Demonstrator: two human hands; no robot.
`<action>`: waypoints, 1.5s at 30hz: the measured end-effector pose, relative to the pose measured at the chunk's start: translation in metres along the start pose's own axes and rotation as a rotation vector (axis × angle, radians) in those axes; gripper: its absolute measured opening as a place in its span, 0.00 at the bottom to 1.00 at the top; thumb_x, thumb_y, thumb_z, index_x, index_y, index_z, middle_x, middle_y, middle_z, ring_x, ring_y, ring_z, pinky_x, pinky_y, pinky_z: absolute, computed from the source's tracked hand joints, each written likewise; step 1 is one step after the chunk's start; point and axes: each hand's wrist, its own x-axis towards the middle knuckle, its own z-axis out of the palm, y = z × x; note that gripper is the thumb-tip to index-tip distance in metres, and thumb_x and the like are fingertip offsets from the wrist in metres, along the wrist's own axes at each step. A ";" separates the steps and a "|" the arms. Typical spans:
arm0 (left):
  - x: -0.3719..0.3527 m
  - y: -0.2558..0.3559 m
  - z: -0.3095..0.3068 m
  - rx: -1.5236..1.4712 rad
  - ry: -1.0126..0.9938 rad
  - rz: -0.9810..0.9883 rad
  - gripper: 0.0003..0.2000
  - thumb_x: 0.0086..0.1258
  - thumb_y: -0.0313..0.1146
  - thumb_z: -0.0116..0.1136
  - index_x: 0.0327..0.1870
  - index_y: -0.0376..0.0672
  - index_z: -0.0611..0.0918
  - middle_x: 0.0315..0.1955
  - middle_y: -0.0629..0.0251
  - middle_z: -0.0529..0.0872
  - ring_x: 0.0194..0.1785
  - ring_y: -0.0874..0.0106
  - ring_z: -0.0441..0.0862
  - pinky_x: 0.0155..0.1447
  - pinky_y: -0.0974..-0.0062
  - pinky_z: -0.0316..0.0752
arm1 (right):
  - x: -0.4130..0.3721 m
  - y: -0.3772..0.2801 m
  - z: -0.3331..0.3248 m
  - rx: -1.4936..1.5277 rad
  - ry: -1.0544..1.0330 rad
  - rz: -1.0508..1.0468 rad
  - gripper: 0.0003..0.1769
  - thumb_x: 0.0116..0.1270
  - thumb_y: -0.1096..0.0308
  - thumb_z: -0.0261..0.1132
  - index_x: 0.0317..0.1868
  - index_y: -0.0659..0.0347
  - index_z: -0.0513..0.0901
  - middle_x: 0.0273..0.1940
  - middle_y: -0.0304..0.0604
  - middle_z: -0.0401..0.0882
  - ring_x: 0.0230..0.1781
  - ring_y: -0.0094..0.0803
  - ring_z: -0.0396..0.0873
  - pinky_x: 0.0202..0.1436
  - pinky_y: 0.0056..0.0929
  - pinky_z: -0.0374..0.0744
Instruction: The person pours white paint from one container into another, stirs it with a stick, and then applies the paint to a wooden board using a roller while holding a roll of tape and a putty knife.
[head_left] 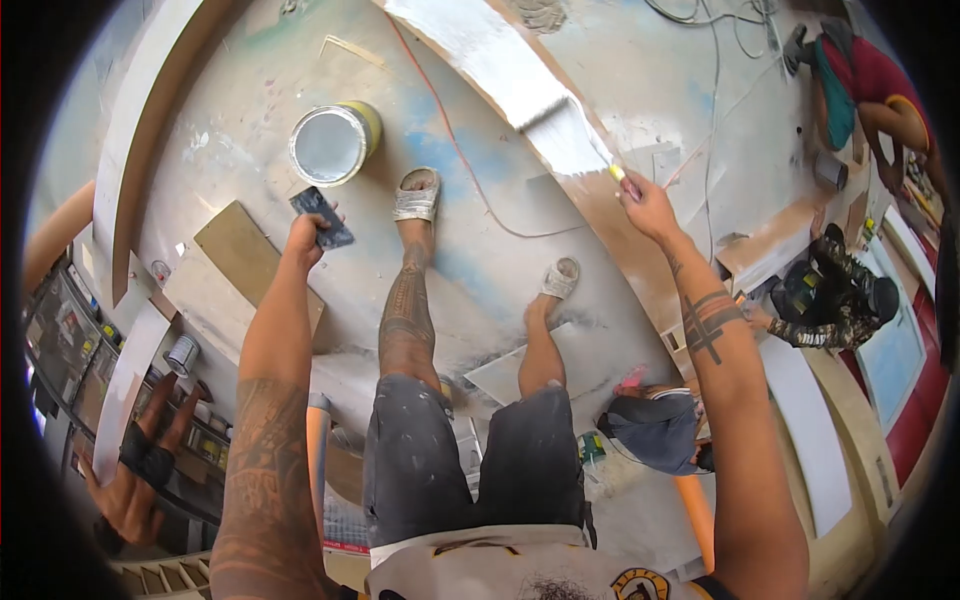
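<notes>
My right hand (648, 205) is closed around the handle of a paint roller (617, 174), whose far end rests on a long curved board (630, 235). White paint (572, 135) covers the upper part of that board, while its lower part shows bare brown. On the other side, my left hand (312, 235) grips a dark flat plate (323, 217) smeared with pale material. Just above the plate stands an open round can (330, 145) with grey-white contents.
Several people work around the edges: one bending at upper right (870, 85), one in camouflage sleeves (825, 295), one crouching below (655, 430). An orange cord (445, 115) crosses the floor. A brown panel (238, 250) lies at left, near a tall curved white piece (130, 130).
</notes>
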 end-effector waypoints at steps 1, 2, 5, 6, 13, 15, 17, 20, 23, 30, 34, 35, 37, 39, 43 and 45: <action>-0.019 -0.008 0.002 0.056 0.001 0.005 0.35 0.53 0.17 0.41 0.70 0.25 0.61 0.65 0.52 0.76 0.57 0.51 0.82 0.62 0.52 0.80 | -0.017 0.030 0.004 -0.010 -0.020 0.049 0.23 0.65 0.60 0.65 0.61 0.52 0.81 0.47 0.54 0.86 0.50 0.51 0.84 0.55 0.40 0.79; -0.044 -0.017 0.004 0.062 -0.004 0.018 0.35 0.53 0.17 0.41 0.70 0.25 0.61 0.65 0.52 0.76 0.57 0.51 0.82 0.62 0.52 0.80 | -0.035 0.053 0.003 -0.021 -0.042 0.094 0.22 0.65 0.60 0.64 0.60 0.51 0.82 0.46 0.52 0.86 0.49 0.51 0.84 0.54 0.41 0.80; -0.108 -0.064 0.005 0.150 0.053 0.031 0.36 0.52 0.17 0.41 0.70 0.26 0.64 0.65 0.52 0.77 0.56 0.53 0.82 0.60 0.54 0.81 | -0.092 0.109 -0.002 -0.015 -0.034 0.150 0.21 0.65 0.59 0.64 0.58 0.51 0.83 0.45 0.52 0.87 0.48 0.51 0.84 0.53 0.42 0.80; -0.126 -0.082 0.002 0.154 0.063 0.013 0.36 0.51 0.17 0.41 0.70 0.26 0.65 0.64 0.52 0.78 0.55 0.54 0.83 0.60 0.54 0.81 | -0.111 0.131 -0.004 -0.006 -0.023 0.163 0.21 0.65 0.59 0.64 0.58 0.51 0.83 0.45 0.52 0.87 0.48 0.51 0.84 0.53 0.42 0.80; -0.212 -0.246 -0.034 0.980 0.075 0.120 0.28 0.53 0.18 0.48 0.61 0.35 0.70 0.54 0.55 0.82 0.51 0.65 0.80 0.52 0.70 0.75 | -0.243 0.283 -0.019 -0.143 -0.029 0.291 0.22 0.62 0.59 0.65 0.58 0.45 0.83 0.44 0.52 0.87 0.49 0.53 0.84 0.53 0.47 0.80; -0.229 -0.279 -0.032 1.036 0.062 0.118 0.29 0.54 0.17 0.48 0.63 0.37 0.68 0.53 0.55 0.79 0.52 0.65 0.77 0.54 0.71 0.73 | -0.277 0.323 -0.021 -0.047 -0.058 0.333 0.21 0.62 0.57 0.65 0.57 0.46 0.83 0.43 0.55 0.86 0.48 0.54 0.84 0.52 0.48 0.80; -0.235 -0.311 -0.043 1.042 0.059 0.144 0.32 0.56 0.18 0.48 0.67 0.35 0.63 0.55 0.52 0.76 0.58 0.60 0.73 0.64 0.71 0.68 | -0.303 0.356 -0.020 -0.071 -0.053 0.310 0.21 0.63 0.56 0.65 0.57 0.46 0.83 0.43 0.55 0.86 0.47 0.55 0.84 0.51 0.48 0.80; -0.285 -0.314 0.014 1.150 0.036 0.233 0.30 0.60 0.21 0.47 0.68 0.32 0.61 0.60 0.45 0.73 0.62 0.56 0.71 0.69 0.69 0.65 | -0.304 0.362 -0.007 -0.064 -0.023 0.296 0.20 0.65 0.55 0.64 0.56 0.47 0.83 0.42 0.55 0.86 0.46 0.54 0.84 0.50 0.49 0.80; -0.299 -0.322 0.025 1.349 0.094 0.374 0.29 0.63 0.23 0.53 0.67 0.35 0.61 0.53 0.49 0.78 0.52 0.60 0.77 0.57 0.67 0.74 | -0.275 0.329 0.007 -0.083 0.033 0.215 0.19 0.66 0.55 0.62 0.57 0.47 0.83 0.41 0.54 0.86 0.45 0.53 0.84 0.49 0.49 0.80; -0.333 -0.318 0.061 1.313 0.067 0.240 0.21 0.65 0.28 0.56 0.58 0.31 0.72 0.52 0.44 0.81 0.55 0.53 0.80 0.60 0.62 0.73 | -0.137 0.210 0.077 0.157 0.164 -0.040 0.21 0.67 0.51 0.61 0.57 0.46 0.81 0.42 0.54 0.86 0.45 0.55 0.84 0.50 0.51 0.80; -0.356 -0.319 0.102 1.317 0.038 0.291 0.14 0.69 0.29 0.59 0.51 0.31 0.76 0.43 0.44 0.86 0.48 0.53 0.84 0.53 0.62 0.76 | -0.118 0.166 0.047 0.138 0.075 0.003 0.21 0.69 0.50 0.60 0.59 0.45 0.81 0.45 0.55 0.86 0.47 0.57 0.83 0.52 0.52 0.80; -0.361 -0.320 0.111 1.348 0.050 0.260 0.12 0.70 0.30 0.60 0.48 0.31 0.77 0.39 0.44 0.87 0.45 0.51 0.86 0.51 0.61 0.77 | -0.121 0.177 0.045 0.141 0.084 0.008 0.21 0.71 0.50 0.60 0.61 0.44 0.80 0.47 0.55 0.86 0.49 0.57 0.83 0.52 0.52 0.80; -0.368 -0.328 0.126 1.418 0.082 0.354 0.11 0.70 0.30 0.60 0.46 0.31 0.78 0.36 0.44 0.87 0.43 0.48 0.85 0.47 0.59 0.76 | -0.137 0.206 0.035 0.110 0.042 0.038 0.23 0.72 0.49 0.58 0.65 0.41 0.79 0.52 0.55 0.84 0.52 0.55 0.82 0.55 0.51 0.79; -0.374 -0.338 0.132 1.537 0.170 0.488 0.09 0.71 0.29 0.60 0.44 0.32 0.77 0.34 0.40 0.84 0.40 0.40 0.81 0.44 0.53 0.73 | -0.158 0.293 0.058 0.321 0.116 -0.015 0.23 0.71 0.50 0.59 0.64 0.40 0.79 0.53 0.54 0.84 0.52 0.54 0.82 0.56 0.49 0.79; -0.373 -0.355 0.141 1.590 0.254 0.730 0.11 0.73 0.29 0.57 0.48 0.31 0.75 0.39 0.37 0.81 0.44 0.38 0.77 0.48 0.50 0.71 | -0.273 0.403 0.004 -0.015 0.029 0.192 0.21 0.70 0.53 0.61 0.59 0.49 0.84 0.46 0.53 0.86 0.48 0.53 0.83 0.53 0.46 0.80; -0.367 -0.359 0.149 1.568 0.260 0.773 0.11 0.74 0.29 0.57 0.49 0.31 0.75 0.40 0.37 0.81 0.45 0.38 0.77 0.49 0.50 0.71 | -0.341 0.441 -0.019 -0.087 0.058 0.282 0.20 0.67 0.52 0.63 0.56 0.48 0.85 0.44 0.51 0.87 0.47 0.52 0.84 0.53 0.47 0.80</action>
